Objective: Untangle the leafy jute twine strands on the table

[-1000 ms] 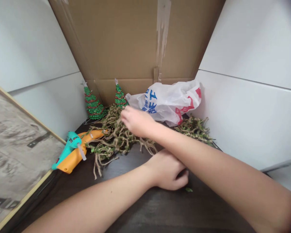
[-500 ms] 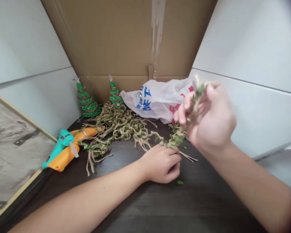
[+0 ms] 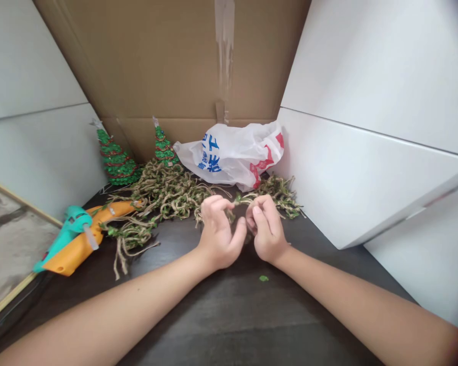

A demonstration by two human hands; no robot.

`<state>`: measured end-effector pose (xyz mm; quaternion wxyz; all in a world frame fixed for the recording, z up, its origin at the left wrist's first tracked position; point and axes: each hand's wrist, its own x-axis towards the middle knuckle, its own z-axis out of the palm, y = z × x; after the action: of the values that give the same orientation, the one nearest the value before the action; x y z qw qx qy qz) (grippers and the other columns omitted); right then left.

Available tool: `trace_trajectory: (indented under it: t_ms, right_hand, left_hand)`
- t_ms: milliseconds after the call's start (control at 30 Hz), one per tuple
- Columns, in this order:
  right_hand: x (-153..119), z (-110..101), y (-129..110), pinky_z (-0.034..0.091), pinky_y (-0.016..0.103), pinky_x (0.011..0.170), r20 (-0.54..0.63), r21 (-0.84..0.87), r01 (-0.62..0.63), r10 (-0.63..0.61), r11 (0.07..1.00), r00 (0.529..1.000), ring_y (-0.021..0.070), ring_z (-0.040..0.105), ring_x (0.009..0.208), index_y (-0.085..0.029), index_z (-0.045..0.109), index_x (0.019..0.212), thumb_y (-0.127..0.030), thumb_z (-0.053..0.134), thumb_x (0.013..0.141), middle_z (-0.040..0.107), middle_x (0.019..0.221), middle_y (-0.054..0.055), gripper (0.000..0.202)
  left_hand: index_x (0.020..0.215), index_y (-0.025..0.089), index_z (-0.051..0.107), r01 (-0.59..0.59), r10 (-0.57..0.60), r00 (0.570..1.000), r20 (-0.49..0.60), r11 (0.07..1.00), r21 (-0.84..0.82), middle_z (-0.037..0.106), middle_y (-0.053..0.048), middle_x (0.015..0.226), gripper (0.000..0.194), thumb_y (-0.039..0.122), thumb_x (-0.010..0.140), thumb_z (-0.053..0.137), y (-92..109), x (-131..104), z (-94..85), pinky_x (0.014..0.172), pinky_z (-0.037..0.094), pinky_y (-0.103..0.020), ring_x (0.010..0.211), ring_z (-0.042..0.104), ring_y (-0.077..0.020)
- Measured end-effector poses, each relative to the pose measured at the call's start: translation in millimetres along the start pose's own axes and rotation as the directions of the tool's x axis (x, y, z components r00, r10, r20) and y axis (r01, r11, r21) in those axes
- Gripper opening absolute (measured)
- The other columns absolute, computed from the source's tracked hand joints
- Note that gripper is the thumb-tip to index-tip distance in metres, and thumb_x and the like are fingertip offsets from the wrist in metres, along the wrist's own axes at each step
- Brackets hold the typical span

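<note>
My left hand [image 3: 220, 236] and my right hand [image 3: 267, 230] are close together above the dark table. A short piece of leafy twine garland [image 3: 243, 200], tan cord with small green leaves, spans the gap between them. The right thumb and fingers are pinched on it. Curled left fingers hold its other side, the left thumb standing apart from them; part of the strand is hidden behind the hands. Beyond my left hand lies a tangled heap of the same leafy twine [image 3: 168, 190]. A smaller bunch of leafy twine [image 3: 280, 193] sits behind my right hand.
A teal and orange glue gun [image 3: 74, 241] lies at left. Two green Christmas tree ornaments [image 3: 116, 162] and a crumpled white plastic bag [image 3: 231, 155] stand before the cardboard wall [image 3: 156, 61]. White panels [image 3: 366, 152] flank the table [image 3: 213, 325]. A loose leaf [image 3: 263, 278] lies in front.
My right hand has come down and in toward the left, the twine with it. My left hand has turned and lifted off the table. The view has shifted slightly to the right.
</note>
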<state>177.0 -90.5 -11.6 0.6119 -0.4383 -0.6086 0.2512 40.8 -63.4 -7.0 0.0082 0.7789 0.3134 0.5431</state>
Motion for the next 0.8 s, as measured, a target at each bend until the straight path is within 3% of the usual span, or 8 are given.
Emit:
trace_trajectory:
  t_ms: [67,267,500,600,633,700,800]
  right_hand:
    - [-0.6,-0.2,0.4,0.035,0.027,0.053,0.002,0.023,0.007,-0.007,1.000,1.000,0.0122,0.038,0.054,-0.025,0.037,0.085,-0.041,0.033,0.102,0.039,0.066,-0.005,0.024]
    - [4.4,-4.5,1.0,0.039,0.030,0.058,-0.016,0.027,0.059,-0.059,0.998,0.998,0.0140,0.041,0.060,-0.024,0.037,0.083,-0.036,0.033,0.100,0.042,0.072,-0.003,0.022]
    - [20.5,-14.1,6.7,0.044,0.037,0.078,-0.280,-0.270,0.081,-0.159,0.959,0.947,0.0201,0.047,0.080,-0.024,0.034,0.075,-0.026,0.031,0.095,0.042,0.083,0.003,0.020]
    - [19.3,-12.5,6.5,0.046,0.042,0.088,-0.326,-0.410,0.095,-0.243,0.907,0.914,0.0230,0.050,0.096,-0.024,0.042,0.088,-0.025,0.032,0.095,0.045,0.096,0.007,0.011]
    - [17.0,-11.0,4.9,0.046,0.044,0.093,-0.302,-0.452,0.137,-0.295,0.882,0.906,0.0243,0.050,0.103,-0.024,0.044,0.099,-0.025,0.036,0.094,0.046,0.104,0.009,0.010]
    - [9.9,-6.9,-0.1,0.043,0.049,0.103,-0.182,-0.512,0.280,-0.421,0.812,0.888,0.0268,0.048,0.118,-0.025,0.042,0.121,-0.025,0.045,0.091,0.046,0.120,0.012,0.030]
    - [-1.4,-1.1,-8.9,0.039,0.052,0.111,0.060,-0.519,0.489,-0.542,0.700,0.838,0.0286,0.045,0.130,-0.030,0.039,0.133,-0.021,0.054,0.085,0.047,0.130,0.011,0.051]
  left_hand:
    - [0.115,0.021,0.037,0.090,-0.090,0.996,0.004,0.996,-0.003,0.045,-0.010,0.115,0.036,0.020,0.085,0.057,-2.4,0.9,2.7,0.094,0.043,-0.043,0.113,0.046,-0.0251]
    - [0.109,0.021,0.046,0.209,-0.163,0.952,0.261,0.965,-0.159,0.058,-0.005,0.096,0.011,0.024,0.098,0.045,0.1,4.0,0.8,0.085,0.045,-0.036,0.089,0.056,-0.0183]
    - [0.109,0.021,0.049,0.345,-0.265,0.927,0.265,0.881,-0.324,0.062,-0.004,0.098,0.010,0.025,0.100,0.047,-3.2,3.6,4.4,0.083,0.048,-0.030,0.091,0.062,-0.0156]
    - [0.109,0.021,0.047,0.407,-0.316,0.902,0.294,0.849,-0.338,0.062,-0.004,0.096,0.011,0.027,0.101,0.044,-5.9,3.4,5.7,0.079,0.048,-0.030,0.084,0.061,-0.0148]
    - [0.109,0.021,0.047,0.424,-0.329,0.894,0.303,0.841,-0.336,0.062,-0.003,0.094,0.011,0.028,0.102,0.042,-6.3,3.5,5.6,0.077,0.048,-0.030,0.082,0.061,-0.0145]
    - [0.107,0.021,0.047,0.438,-0.343,0.887,0.310,0.837,-0.327,0.061,-0.003,0.091,0.011,0.029,0.103,0.040,-6.7,4.3,4.8,0.074,0.047,-0.030,0.079,0.059,-0.0142]
    - [0.102,0.021,0.048,0.411,-0.294,0.895,0.337,0.838,-0.359,0.060,-0.001,0.089,0.008,0.027,0.101,0.042,-6.6,5.6,3.2,0.071,0.046,-0.029,0.077,0.057,-0.0141]
